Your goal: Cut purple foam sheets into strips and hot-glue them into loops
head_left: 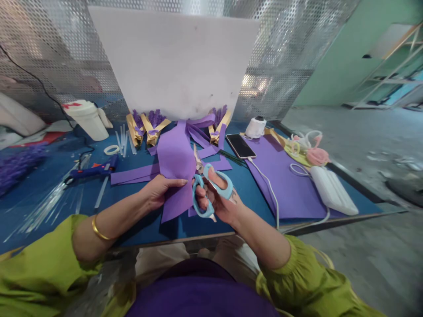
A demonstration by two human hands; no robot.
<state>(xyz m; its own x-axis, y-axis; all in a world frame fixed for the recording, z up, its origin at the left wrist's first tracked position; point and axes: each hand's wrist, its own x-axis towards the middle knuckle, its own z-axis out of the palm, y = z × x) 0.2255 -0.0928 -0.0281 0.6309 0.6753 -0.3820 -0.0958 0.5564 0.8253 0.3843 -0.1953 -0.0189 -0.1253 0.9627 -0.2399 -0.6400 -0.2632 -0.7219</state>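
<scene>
My left hand (161, 190) pinches a long purple foam strip (175, 163) over the blue table (39, 193). My right hand (220, 201) has its fingers through the light blue handles of a pair of scissors (208, 189). The scissor blades point away from me and lie along the strip's right edge. More purple strips (132, 175) lie flat under and behind the held piece.
A blue glue gun (94, 171) and clear glue sticks (123, 140) lie at left, near a white jug (87, 119). Gold-wrapped purple bundles (147, 127) sit at the back. A phone (240, 145) with a white cable, a purple sheet (284, 176) and a white power bank (332, 190) lie at right.
</scene>
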